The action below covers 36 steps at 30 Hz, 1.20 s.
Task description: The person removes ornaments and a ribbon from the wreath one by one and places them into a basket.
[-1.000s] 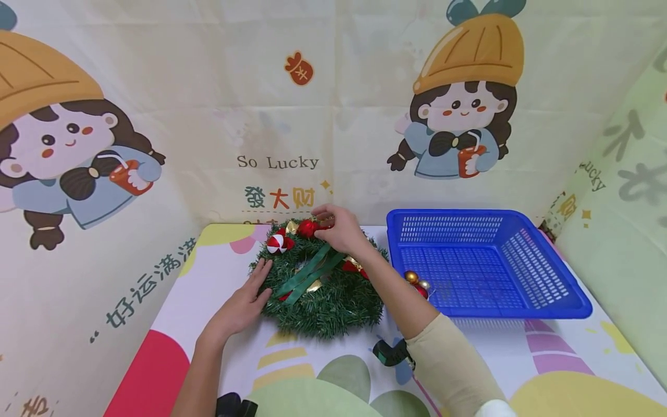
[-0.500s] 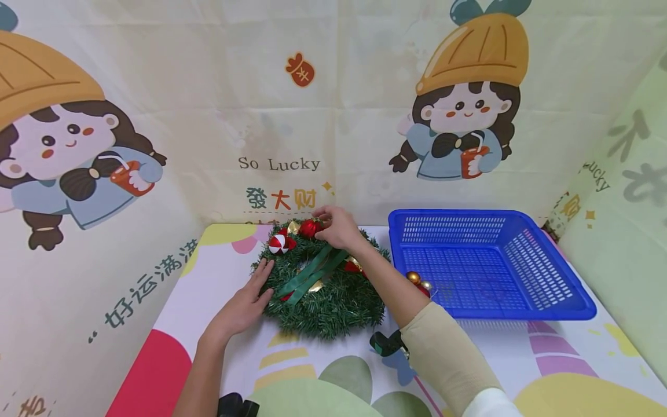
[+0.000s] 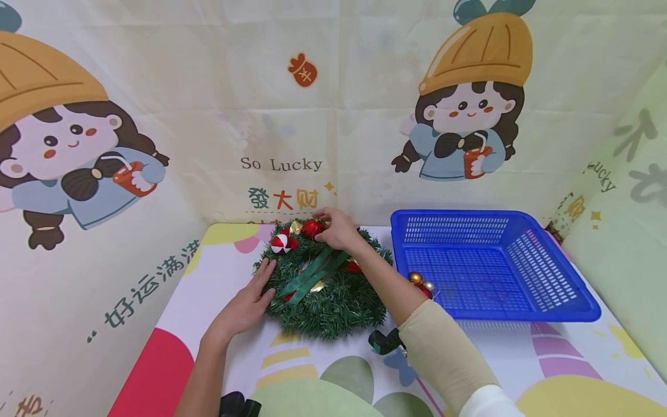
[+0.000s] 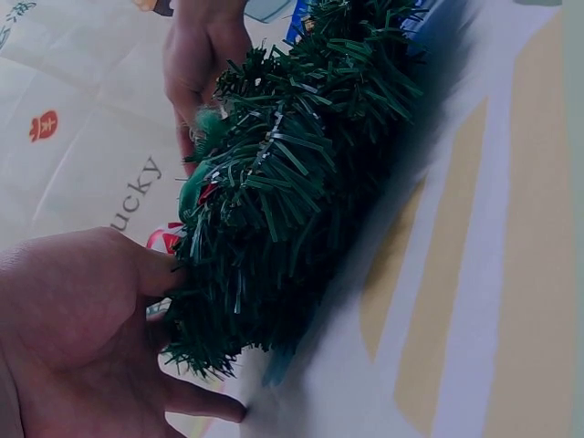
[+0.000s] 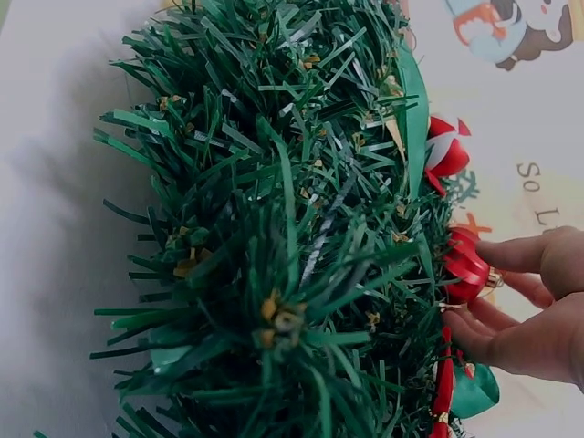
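A green artificial Christmas wreath [image 3: 333, 310] lies on the table, with crossed green ribbons [image 3: 311, 277] over its middle. At its far side my right hand [image 3: 341, 233] pinches a shiny red bauble [image 5: 465, 266] between thumb and fingers, near the gold cap. Left of that bauble sits a red-and-white ball [image 3: 280, 243] beside a gold decoration [image 3: 295, 227]. My left hand [image 3: 247, 306] rests against the wreath's left edge, fingers spread and fairly straight. In the left wrist view, one finger of that hand reaches down to the tabletop.
A blue plastic basket [image 3: 495, 317] stands right of the wreath. Small gold and red baubles [image 3: 415, 278] lie at its left side. Black wrist gear [image 3: 384, 343] shows by the right forearm, more [image 3: 239, 405] by the left. A printed cloth wall [image 3: 359, 145] rises close behind.
The head view has shifted slightly, so everything appears a little further right. Both hands keep their places on the wreath and the red bauble.
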Tool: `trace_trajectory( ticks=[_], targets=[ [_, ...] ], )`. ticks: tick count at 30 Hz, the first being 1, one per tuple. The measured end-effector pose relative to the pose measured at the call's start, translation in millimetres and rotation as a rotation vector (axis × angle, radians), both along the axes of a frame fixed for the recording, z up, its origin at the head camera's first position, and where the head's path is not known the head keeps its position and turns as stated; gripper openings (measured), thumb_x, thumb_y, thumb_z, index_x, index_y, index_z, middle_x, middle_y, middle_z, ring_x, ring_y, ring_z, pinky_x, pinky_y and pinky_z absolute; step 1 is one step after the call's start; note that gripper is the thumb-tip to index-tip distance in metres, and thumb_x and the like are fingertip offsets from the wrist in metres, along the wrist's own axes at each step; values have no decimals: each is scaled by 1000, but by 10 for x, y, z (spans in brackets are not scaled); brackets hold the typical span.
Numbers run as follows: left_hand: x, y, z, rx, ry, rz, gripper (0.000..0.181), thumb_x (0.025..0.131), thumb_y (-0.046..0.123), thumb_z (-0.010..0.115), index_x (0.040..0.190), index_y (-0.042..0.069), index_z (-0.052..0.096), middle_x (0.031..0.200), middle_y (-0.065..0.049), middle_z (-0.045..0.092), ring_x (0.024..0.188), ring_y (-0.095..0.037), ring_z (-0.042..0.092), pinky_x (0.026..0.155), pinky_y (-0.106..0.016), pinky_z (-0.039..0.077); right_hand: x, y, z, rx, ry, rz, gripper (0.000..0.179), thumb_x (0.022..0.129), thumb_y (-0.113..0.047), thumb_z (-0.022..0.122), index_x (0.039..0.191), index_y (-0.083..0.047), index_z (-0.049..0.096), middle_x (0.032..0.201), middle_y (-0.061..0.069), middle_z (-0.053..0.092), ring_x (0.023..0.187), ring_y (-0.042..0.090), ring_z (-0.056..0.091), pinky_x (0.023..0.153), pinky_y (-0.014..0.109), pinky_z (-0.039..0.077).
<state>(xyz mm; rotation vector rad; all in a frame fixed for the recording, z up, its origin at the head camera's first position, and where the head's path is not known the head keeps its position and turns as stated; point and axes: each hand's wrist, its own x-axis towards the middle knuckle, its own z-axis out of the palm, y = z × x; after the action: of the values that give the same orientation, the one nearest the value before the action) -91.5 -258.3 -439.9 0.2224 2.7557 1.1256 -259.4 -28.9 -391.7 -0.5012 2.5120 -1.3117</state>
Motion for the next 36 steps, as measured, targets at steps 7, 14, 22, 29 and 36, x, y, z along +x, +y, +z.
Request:
trace_trajectory(
  ticks=[7, 14, 22, 29, 36],
  targets=[
    [2, 1, 8, -1, -11, 2, 66, 113, 19, 44, 169, 13, 10, 176, -16, -2, 160, -44, 7, 125, -66, 17, -24, -18, -11, -4, -9, 13, 56, 93, -3, 76, 145, -17, 60, 148, 13, 58, 135, 37, 58, 97, 46, 57],
    [0, 12, 16, -3, -18, 6, 66, 113, 18, 44, 169, 13, 10, 176, -15, -2, 160, -43, 7, 126, -65, 16, -30, -33, -44, -11, -20, 3, 56, 93, -2, 76, 144, -17, 61, 149, 13, 57, 135, 37, 57, 96, 46, 58],
    [1, 6, 14, -5, -23, 7, 65, 113, 18, 44, 169, 14, 10, 176, -15, -2, 160, -41, 7, 126, -65, 16, -21, -51, -80, -2, 5, 3, 54, 92, -2, 77, 143, -15, 62, 150, 15, 56, 130, 37, 60, 92, 45, 59],
    [8, 13, 34, -9, -29, 8, 66, 113, 18, 44, 169, 14, 10, 176, -14, -2, 160, -41, 8, 126, -65, 17, -30, -60, -104, 8, 21, -4, 52, 92, -5, 77, 142, -12, 62, 150, 17, 57, 133, 39, 57, 92, 47, 57],
    [12, 7, 29, -12, -35, 11, 66, 113, 19, 44, 169, 15, 10, 177, -13, -3, 160, -40, 7, 126, -65, 16, -49, -83, -113, 20, 35, -21, 47, 92, -5, 78, 137, -13, 65, 146, 18, 60, 127, 38, 61, 87, 43, 58]
  ],
)
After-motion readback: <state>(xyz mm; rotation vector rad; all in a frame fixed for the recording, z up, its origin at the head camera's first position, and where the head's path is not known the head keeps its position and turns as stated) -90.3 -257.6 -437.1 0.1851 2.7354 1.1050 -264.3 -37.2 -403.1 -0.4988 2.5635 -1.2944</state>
